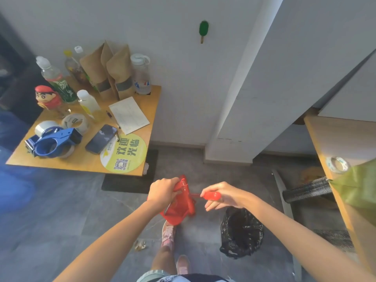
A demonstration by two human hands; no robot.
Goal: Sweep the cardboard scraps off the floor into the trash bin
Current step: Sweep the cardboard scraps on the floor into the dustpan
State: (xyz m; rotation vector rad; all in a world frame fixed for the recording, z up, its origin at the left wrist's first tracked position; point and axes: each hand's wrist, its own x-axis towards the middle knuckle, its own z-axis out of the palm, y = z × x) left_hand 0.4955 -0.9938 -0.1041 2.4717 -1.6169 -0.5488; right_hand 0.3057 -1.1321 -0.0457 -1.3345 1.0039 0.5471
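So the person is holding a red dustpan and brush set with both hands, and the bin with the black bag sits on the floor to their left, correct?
Not quite. The head view shows the bin with the black bag on the floor to the person's right, below the right hand. The rest holds: the left hand and the right hand both grip the red dustpan and brush set.

Bare forearms, pink shoes (168, 234), denim shorts (151, 276)

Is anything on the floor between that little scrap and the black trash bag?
Yes. The person's feet stand between the scrap and the trash bag. Otherwise the floor there looks bare. Both hands hold the red dustpan set above.
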